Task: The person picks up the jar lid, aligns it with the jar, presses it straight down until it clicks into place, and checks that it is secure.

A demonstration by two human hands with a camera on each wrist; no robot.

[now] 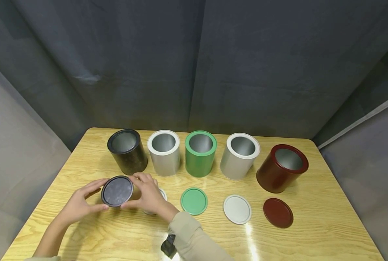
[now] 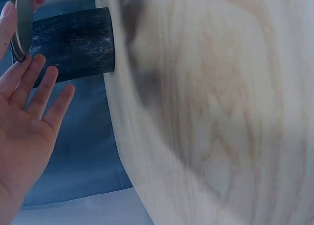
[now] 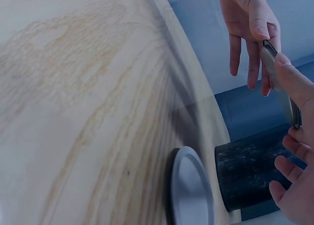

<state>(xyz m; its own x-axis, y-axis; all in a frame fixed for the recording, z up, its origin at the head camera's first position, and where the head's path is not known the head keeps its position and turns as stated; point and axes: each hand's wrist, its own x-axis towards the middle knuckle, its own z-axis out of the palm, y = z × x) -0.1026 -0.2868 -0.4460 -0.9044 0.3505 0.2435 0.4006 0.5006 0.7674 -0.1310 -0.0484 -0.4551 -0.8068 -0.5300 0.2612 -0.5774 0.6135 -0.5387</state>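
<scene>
A round black lid (image 1: 117, 191) is held up off the table between both hands, its flat face tilted toward the head camera. My left hand (image 1: 78, 206) pinches its left edge between thumb and fingertips. On the opposite edge my right hand (image 1: 149, 194) grips the rim with thumb and fingers. Just behind the lid stands an uncovered black can (image 1: 132, 159), upright, with a grey metal inside. In the right wrist view the lid (image 3: 278, 83) appears nearly edge-on between the two hands. A white lid (image 1: 163, 194) on the table is partly hidden beneath my right hand.
Along the back stand more uncovered cans: white (image 1: 165, 163), green (image 1: 199, 163), another white (image 1: 236, 165) and dark red (image 1: 275, 175). In front of them lie a green lid (image 1: 194, 201), a white lid (image 1: 237, 209) and a red lid (image 1: 278, 212). Grey curtains (image 1: 194, 72) surround the wooden table (image 1: 132, 235).
</scene>
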